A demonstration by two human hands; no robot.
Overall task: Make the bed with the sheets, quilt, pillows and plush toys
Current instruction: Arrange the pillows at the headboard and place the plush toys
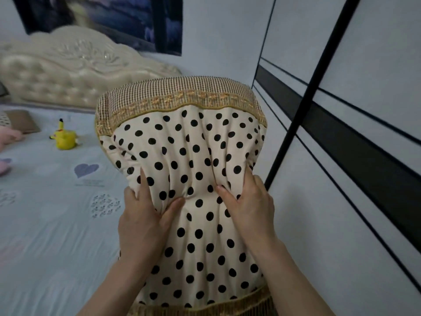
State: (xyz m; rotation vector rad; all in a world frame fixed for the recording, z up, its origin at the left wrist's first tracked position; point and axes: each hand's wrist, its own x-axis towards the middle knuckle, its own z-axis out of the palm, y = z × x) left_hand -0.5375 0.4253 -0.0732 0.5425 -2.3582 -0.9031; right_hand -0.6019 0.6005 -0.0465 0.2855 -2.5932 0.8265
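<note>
Pillow (pixel 193 144), cream with black dots, held upright beside the heart-print sheet (pixel 57 224). Left hand (pixel 141 222) and right hand (pixel 248 208) squeeze its middle, fingers bunching the fabric. Yellow plush toy (pixel 63 137) lies on the sheet near the headboard (pixel 57 71).

Cream, black-dotted pillow (pixel 193 156) with brown checked ends; yellow plush toy (pixel 63 136).

The pillow (pixel 189 179) hides the part of the bed (pixel 57 224) behind it and runs off the bottom of the frame, the pink plush toy (pixel 8 136) is cut off at the left edge, and the dark wall picture (pixel 102 17) at the top is blurry and cut off.
</note>
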